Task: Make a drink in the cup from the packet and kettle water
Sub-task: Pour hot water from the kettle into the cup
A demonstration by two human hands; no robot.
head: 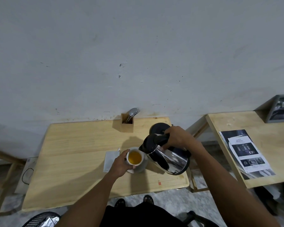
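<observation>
A white cup [138, 163] holds amber liquid and stands on a white saucer [132, 171] on the wooden table [72, 154]. My left hand [120, 163] wraps the cup's left side. My right hand [177, 136] grips the black handle of a steel kettle [169, 158], which is tilted left with its black spout at the cup's right rim. A white packet [109, 159] lies flat just left of the cup, partly under my left hand.
The kettle's black base [157, 128] sits behind the kettle. A wooden holder [127, 122] with a spoon and fork stands by the wall. To the right, a second table [269, 181] carries a leaflet [244, 153] and a grey box [280, 110].
</observation>
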